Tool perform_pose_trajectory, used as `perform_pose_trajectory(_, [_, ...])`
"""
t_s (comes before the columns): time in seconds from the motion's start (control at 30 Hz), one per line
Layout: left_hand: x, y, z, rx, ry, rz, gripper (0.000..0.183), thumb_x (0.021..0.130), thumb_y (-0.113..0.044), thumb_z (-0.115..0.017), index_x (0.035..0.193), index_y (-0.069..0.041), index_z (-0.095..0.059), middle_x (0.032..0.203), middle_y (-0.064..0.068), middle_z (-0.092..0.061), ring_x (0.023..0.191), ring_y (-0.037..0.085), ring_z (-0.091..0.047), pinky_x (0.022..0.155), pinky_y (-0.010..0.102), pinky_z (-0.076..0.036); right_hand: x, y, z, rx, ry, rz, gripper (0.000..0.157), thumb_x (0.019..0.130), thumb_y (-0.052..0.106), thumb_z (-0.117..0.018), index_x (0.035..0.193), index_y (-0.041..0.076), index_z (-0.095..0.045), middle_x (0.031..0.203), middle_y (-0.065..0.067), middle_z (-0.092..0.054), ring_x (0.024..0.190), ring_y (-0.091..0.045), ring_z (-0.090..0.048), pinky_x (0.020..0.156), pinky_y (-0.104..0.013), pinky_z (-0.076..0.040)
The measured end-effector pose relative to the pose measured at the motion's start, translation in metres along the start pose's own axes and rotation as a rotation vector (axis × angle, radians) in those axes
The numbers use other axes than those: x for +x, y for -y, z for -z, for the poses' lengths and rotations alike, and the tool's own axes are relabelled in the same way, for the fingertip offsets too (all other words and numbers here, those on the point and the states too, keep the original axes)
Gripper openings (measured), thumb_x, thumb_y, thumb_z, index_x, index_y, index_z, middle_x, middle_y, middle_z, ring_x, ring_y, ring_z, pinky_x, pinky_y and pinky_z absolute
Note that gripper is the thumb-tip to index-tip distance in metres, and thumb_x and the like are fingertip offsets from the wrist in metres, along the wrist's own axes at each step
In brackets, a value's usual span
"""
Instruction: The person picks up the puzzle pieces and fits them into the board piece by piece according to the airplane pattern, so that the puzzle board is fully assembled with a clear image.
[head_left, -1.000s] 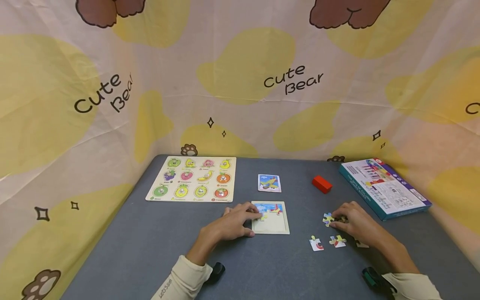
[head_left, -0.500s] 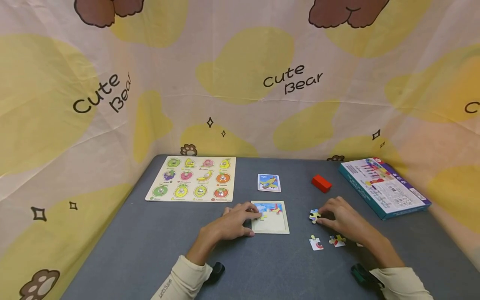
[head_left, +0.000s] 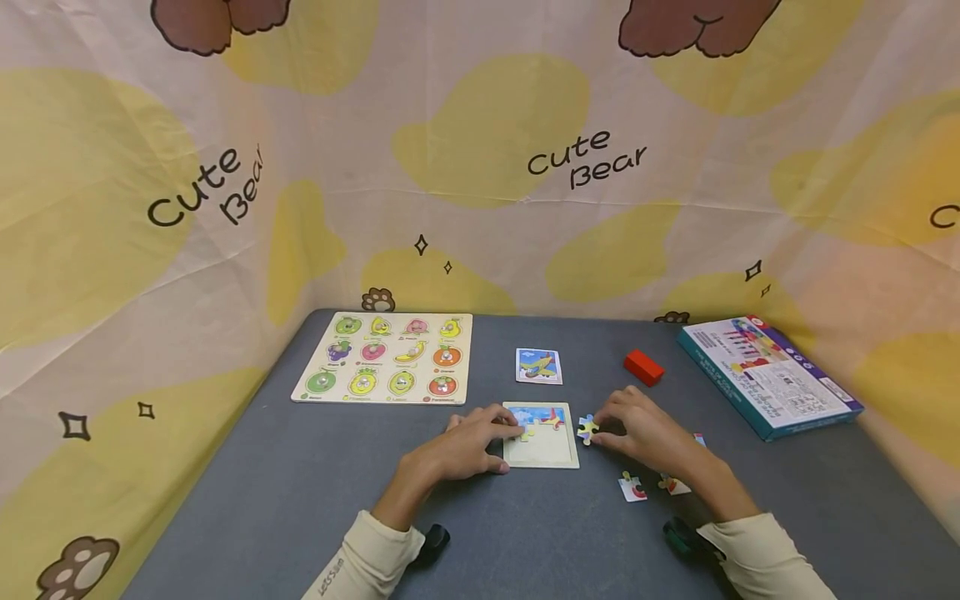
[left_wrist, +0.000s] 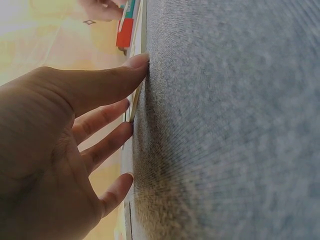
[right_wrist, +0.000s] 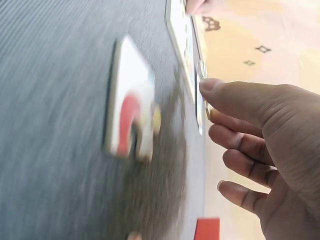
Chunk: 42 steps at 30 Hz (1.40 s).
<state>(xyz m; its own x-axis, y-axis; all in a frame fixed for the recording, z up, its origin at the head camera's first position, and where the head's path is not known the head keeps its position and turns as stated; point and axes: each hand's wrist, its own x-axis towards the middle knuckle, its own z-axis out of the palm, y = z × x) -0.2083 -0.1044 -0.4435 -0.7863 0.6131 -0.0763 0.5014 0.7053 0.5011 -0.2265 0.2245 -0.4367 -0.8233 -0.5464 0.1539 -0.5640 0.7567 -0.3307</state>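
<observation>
I judge the desk [head_left: 525, 533], grey and finely textured, offers some drag, though perhaps not enough to pin a light thing that gets bumped. The box [head_left: 772, 375] at far right and the fruit board [head_left: 382, 369] at far left lie well apart from the work, so I worry little about either. My right forearm [head_left: 716, 492] slants in from near right; held too low, it could sweep whatever lies beneath.

My left grip [head_left: 465, 443] has fingers and thumb apart, resting at the left edge and near left corner of the puzzle frame [head_left: 551, 450]. My right grip [head_left: 643, 429] is clamped, thumb against fingers, on a puzzle piece [head_left: 587, 430] just right of that frame. If the left touch is too light, a push from the right could slide the frame; too heavy, and it could disturb the set pieces [head_left: 538, 415] along the far side, partly covered by my fingers.

The picture card [head_left: 537, 367] and red block [head_left: 643, 367] sit farther back, at risk only from an overreach.

The held piece is pinched by its right side, so a knob catching the raised rim could twist it loose. The near loose piece [head_left: 632, 487] and its partly hidden neighbour [head_left: 677, 485] could scatter if my wrist dips.
</observation>
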Motion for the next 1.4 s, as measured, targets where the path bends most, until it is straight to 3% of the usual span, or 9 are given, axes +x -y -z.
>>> perform_pose_trajectory(0.53, [0.001, 0.000, 0.001, 0.007, 0.006, 0.002, 0.059, 0.097, -0.027, -0.080, 0.152, -0.018, -0.061, 0.148, -0.002, -0.052, 0.132, 0.020, -0.049, 0.093, 0.041, -0.031, 0.033, 0.036, -0.021, 0.033, 0.043, 0.065, 0.019, 0.093, 0.029, -0.084, 0.106, 0.016, -0.081, 0.105, 0.008, -0.067, 0.100, -0.014, -0.053, 0.087, -0.037, -0.050])
perform_pose_trajectory(0.9, [-0.001, -0.001, 0.001, -0.004, 0.008, 0.007, 0.059, 0.096, -0.026, -0.080, 0.151, -0.018, -0.061, 0.148, -0.001, -0.053, 0.133, 0.020, -0.049, 0.092, 0.040, -0.031, 0.040, 0.039, -0.032, 0.066, 0.016, 0.124, 0.015, 0.094, 0.021, -0.082, 0.105, 0.011, -0.081, 0.101, 0.004, -0.068, 0.096, -0.013, -0.054, 0.082, -0.034, -0.048])
perform_pose_trajectory(1.27, [0.000, -0.002, 0.001, 0.004, 0.008, 0.013, 0.059, 0.096, -0.027, -0.080, 0.152, -0.019, -0.061, 0.148, -0.001, -0.053, 0.133, 0.020, -0.049, 0.093, 0.041, -0.032, 0.041, 0.044, -0.034, 0.081, 0.060, 0.072, 0.024, 0.095, 0.023, -0.081, 0.118, 0.017, -0.081, 0.102, 0.007, -0.065, 0.094, -0.011, -0.050, 0.079, -0.031, -0.043])
perform_pose_trajectory(1.4, [0.000, -0.002, 0.001, 0.010, 0.010, 0.013, 0.059, 0.096, -0.027, -0.080, 0.152, -0.019, -0.061, 0.148, -0.001, -0.053, 0.132, 0.020, -0.049, 0.093, 0.041, -0.032, 0.042, 0.044, -0.035, 0.082, 0.067, 0.090, 0.024, 0.096, 0.022, -0.080, 0.120, 0.017, -0.082, 0.103, 0.006, -0.064, 0.093, -0.012, -0.049, 0.078, -0.030, -0.041])
